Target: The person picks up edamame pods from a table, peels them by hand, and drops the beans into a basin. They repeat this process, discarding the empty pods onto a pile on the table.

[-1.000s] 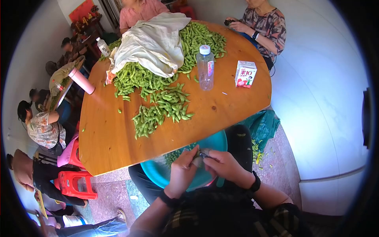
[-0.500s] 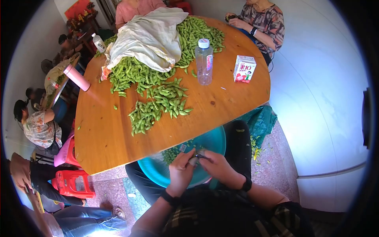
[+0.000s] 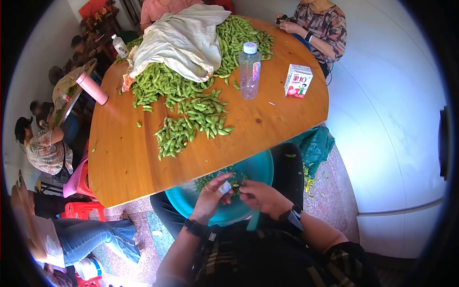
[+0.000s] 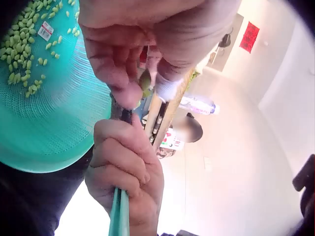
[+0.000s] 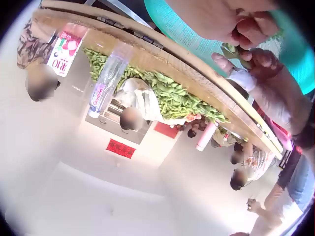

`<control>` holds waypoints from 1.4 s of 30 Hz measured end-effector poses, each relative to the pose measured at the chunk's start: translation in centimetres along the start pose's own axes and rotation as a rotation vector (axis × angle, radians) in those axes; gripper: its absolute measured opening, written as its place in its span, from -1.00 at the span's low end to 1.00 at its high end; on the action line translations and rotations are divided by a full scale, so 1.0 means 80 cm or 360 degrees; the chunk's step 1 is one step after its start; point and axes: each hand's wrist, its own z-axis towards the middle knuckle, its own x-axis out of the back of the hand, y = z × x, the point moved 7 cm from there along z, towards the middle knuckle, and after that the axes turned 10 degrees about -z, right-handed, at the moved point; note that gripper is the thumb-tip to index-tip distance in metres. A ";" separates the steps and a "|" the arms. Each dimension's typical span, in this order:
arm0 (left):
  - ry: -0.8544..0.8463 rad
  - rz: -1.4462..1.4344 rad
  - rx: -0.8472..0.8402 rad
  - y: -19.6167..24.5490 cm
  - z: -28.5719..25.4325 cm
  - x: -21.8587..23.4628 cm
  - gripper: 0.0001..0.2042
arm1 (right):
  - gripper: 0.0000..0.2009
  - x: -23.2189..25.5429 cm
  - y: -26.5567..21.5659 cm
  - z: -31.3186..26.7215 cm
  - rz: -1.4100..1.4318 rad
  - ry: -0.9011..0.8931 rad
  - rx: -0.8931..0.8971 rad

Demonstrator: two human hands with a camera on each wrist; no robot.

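Observation:
Over the teal basin [image 3: 179, 203] the two hands meet. My left hand [image 3: 206, 202], with a white wrap [image 3: 224, 187] on its thumb, pinches a green pod [image 4: 145, 80]; the pod also shows in the right wrist view [image 5: 237, 53]. My right hand [image 3: 267, 198] curls round a tool whose teal handle [image 4: 119, 211] sticks out below the fist. The tool's dark end [image 4: 120, 111] reaches the left fingertips, its exact shape hidden. Loose green beans [image 4: 19, 49] and a small label [image 4: 46, 31] lie in the basin.
The wooden table [image 3: 129, 165] borders the basin, bearing piled pods [image 3: 191, 115], a cloth [image 3: 177, 45], a clear bottle [image 3: 249, 71] and a juice carton [image 3: 298, 81]. A green bag [image 3: 319, 148] is at right. People sit around.
My left hand has shifted slightly left and its fingers have spread more. The teal handle now shows below my right hand. A person at the lower left has moved.

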 end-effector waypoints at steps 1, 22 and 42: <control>-0.0019 -0.0061 -0.0152 0.005 -0.002 -0.010 -0.73 | -0.89 0.002 0.002 0.005 0.0070 -0.0019 -0.0013; 0.0230 0.1432 -0.0914 0.030 -0.029 -0.034 -0.61 | -0.84 -0.031 -0.056 -0.017 -0.1557 0.0271 0.1018; 0.0179 0.1945 -0.0986 0.027 -0.027 -0.056 -0.52 | -0.84 -0.017 -0.049 -0.026 -0.1413 0.0369 0.1028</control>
